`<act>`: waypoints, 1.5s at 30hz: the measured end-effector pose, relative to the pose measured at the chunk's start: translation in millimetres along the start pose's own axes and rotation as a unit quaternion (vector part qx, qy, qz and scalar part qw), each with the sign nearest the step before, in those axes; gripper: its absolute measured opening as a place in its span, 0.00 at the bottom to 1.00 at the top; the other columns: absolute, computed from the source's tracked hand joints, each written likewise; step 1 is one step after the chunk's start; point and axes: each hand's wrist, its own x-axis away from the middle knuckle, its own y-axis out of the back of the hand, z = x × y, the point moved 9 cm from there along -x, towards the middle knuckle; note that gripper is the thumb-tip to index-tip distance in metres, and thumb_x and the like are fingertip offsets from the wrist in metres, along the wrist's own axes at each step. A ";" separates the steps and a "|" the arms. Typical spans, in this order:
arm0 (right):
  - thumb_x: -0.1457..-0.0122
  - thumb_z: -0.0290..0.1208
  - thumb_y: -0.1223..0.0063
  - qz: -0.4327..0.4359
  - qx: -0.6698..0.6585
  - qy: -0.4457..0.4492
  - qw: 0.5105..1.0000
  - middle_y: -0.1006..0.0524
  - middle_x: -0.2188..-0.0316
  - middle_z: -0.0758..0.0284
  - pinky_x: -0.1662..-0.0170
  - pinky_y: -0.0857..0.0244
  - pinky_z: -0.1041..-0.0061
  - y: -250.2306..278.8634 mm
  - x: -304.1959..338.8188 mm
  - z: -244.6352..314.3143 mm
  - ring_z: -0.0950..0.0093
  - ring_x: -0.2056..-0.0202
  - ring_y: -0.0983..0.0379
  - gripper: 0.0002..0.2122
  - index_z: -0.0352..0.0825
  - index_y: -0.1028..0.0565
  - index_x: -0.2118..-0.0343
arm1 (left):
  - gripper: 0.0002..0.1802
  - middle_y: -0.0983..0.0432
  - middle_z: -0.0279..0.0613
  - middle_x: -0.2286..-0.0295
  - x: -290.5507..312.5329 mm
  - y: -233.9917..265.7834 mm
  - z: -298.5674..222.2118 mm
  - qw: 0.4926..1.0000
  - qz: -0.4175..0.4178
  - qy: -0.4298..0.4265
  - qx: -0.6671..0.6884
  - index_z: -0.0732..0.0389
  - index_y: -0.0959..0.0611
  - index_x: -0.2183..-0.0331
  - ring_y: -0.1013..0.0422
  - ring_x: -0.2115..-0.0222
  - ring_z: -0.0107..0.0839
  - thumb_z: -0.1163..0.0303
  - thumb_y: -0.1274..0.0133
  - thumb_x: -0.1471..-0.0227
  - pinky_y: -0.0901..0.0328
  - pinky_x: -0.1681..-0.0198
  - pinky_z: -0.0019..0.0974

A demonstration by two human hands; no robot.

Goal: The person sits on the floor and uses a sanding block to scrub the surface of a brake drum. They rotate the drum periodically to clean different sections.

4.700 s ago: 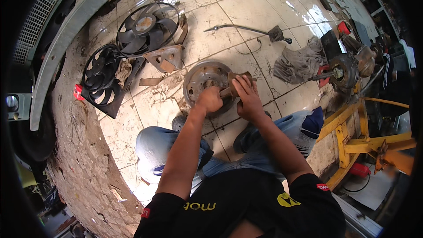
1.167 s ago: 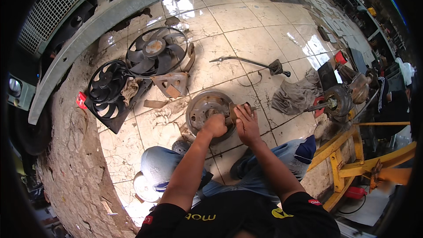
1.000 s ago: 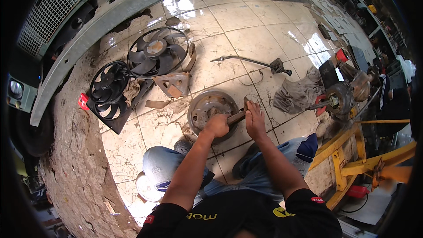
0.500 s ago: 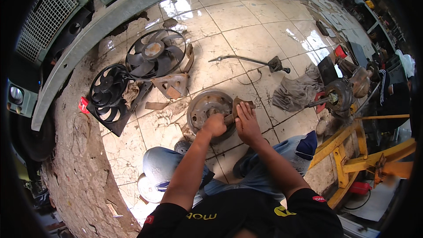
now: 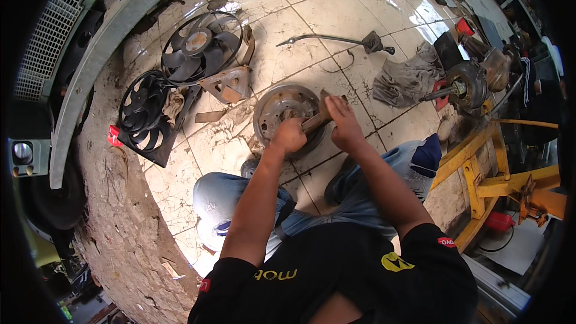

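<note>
A curved metal brake shoe (image 5: 314,122) is gripped at its near end by my left hand (image 5: 288,136), fingers closed round it. Over its far end lies my right hand (image 5: 344,121), pressing a brown piece that looks like sandpaper (image 5: 324,101) onto the outer curve; the thumb is hard to see. Both hands work above a round, rusty brake backing plate (image 5: 267,114) on the floor between my knees. My left hand hides part of the plate's middle.
Black radiator fans (image 5: 198,48) and a rusty bracket (image 5: 231,86) lie to the left on the tiled floor (image 5: 282,69). Ahead is a lever with a rod (image 5: 333,38). At right are a grey rag (image 5: 408,78), a greasy axle part (image 5: 465,81) and a yellow metal frame (image 5: 480,186).
The view has shifted slightly. The brake shoe shows more now between my hands, and my right hand has slid toward its far end, the fingers more bunched than before.
</note>
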 end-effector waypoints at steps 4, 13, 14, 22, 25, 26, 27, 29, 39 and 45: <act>0.55 0.14 0.55 0.029 0.047 -0.025 0.998 0.48 0.31 0.57 0.30 0.63 0.52 -5.2 4.8 11.7 0.55 0.30 0.57 0.41 0.37 0.47 0.32 | 0.26 0.22 0.64 0.62 1.4 -3.5 8.9 0.999 -0.034 -0.011 0.016 0.63 0.18 0.54 0.26 0.57 0.56 0.76 0.52 0.60 0.32 0.50 0.47; 0.55 0.15 0.52 0.017 0.020 -0.112 0.993 0.50 0.30 0.61 0.32 0.61 0.49 -1.3 5.4 -4.5 0.56 0.29 0.60 0.42 0.47 0.45 0.32 | 0.26 0.22 0.63 0.62 2.4 -6.3 12.9 0.999 -0.036 -0.003 0.033 0.59 0.18 0.53 0.26 0.56 0.55 0.75 0.51 0.58 0.32 0.50 0.47; 0.55 0.15 0.52 0.015 0.027 -0.070 0.997 0.50 0.30 0.61 0.32 0.60 0.49 -2.6 5.8 8.2 0.55 0.30 0.60 0.42 0.47 0.45 0.32 | 0.26 0.22 0.63 0.62 1.7 -6.9 13.5 0.999 -0.037 -0.008 0.036 0.60 0.18 0.53 0.25 0.56 0.55 0.75 0.51 0.58 0.32 0.50 0.47; 0.57 0.18 0.44 -0.021 0.022 0.021 0.999 0.46 0.32 0.61 0.33 0.52 0.53 -9.3 6.1 11.6 0.53 0.31 0.55 0.41 0.45 0.39 0.35 | 0.21 0.22 0.63 0.63 0.8 -5.7 13.7 0.999 -0.025 0.023 0.021 0.66 0.17 0.58 0.25 0.58 0.56 0.74 0.49 0.58 0.31 0.52 0.48; 0.58 0.17 0.44 -0.049 -0.012 -0.048 0.998 0.46 0.32 0.63 0.34 0.51 0.52 -7.7 5.3 -8.5 0.54 0.31 0.55 0.41 0.46 0.38 0.36 | 0.19 0.21 0.64 0.63 3.3 -4.2 10.7 0.998 -0.045 -0.005 0.036 0.65 0.17 0.59 0.25 0.58 0.57 0.73 0.49 0.55 0.31 0.53 0.47; 0.58 0.17 0.45 -0.044 0.001 -0.007 0.999 0.45 0.32 0.63 0.34 0.51 0.52 -7.4 7.0 9.0 0.54 0.31 0.54 0.41 0.46 0.38 0.35 | 0.18 0.21 0.64 0.62 3.0 -4.9 11.7 0.998 -0.046 -0.009 0.039 0.65 0.17 0.58 0.25 0.58 0.57 0.73 0.49 0.53 0.31 0.53 0.47; 0.58 0.17 0.45 -0.038 0.015 0.034 0.999 0.45 0.32 0.64 0.34 0.51 0.52 -6.7 9.3 26.4 0.54 0.31 0.54 0.41 0.46 0.38 0.35 | 0.20 0.21 0.63 0.62 0.3 -7.4 18.8 0.999 -0.027 0.014 0.025 0.65 0.17 0.57 0.25 0.57 0.57 0.73 0.50 0.54 0.31 0.52 0.46; 0.58 0.17 0.45 0.021 0.026 0.087 0.996 0.45 0.32 0.62 0.34 0.51 0.52 -12.3 17.0 58.0 0.53 0.31 0.54 0.41 0.44 0.39 0.35 | 0.24 0.21 0.63 0.61 -1.1 -11.7 33.6 0.998 0.013 0.065 -0.004 0.64 0.18 0.54 0.25 0.56 0.56 0.75 0.52 0.56 0.32 0.50 0.46; 0.59 0.13 0.51 -0.049 0.001 -0.001 0.999 0.45 0.33 0.57 0.34 0.49 0.56 -3.2 8.0 15.0 0.50 0.32 0.53 0.41 0.38 0.40 0.35 | 0.26 0.22 0.63 0.60 -0.3 -5.3 15.1 0.999 -0.026 0.009 0.033 0.62 0.19 0.52 0.26 0.55 0.55 0.75 0.52 0.57 0.32 0.49 0.44; 0.59 0.14 0.51 -0.040 -0.023 0.039 0.998 0.45 0.33 0.54 0.33 0.50 0.56 -0.2 2.6 16.7 0.47 0.32 0.54 0.40 0.37 0.40 0.35 | 0.26 0.21 0.61 0.61 -6.6 -11.9 33.6 0.999 -0.025 0.020 0.007 0.60 0.18 0.52 0.25 0.56 0.55 0.75 0.51 0.58 0.32 0.49 0.45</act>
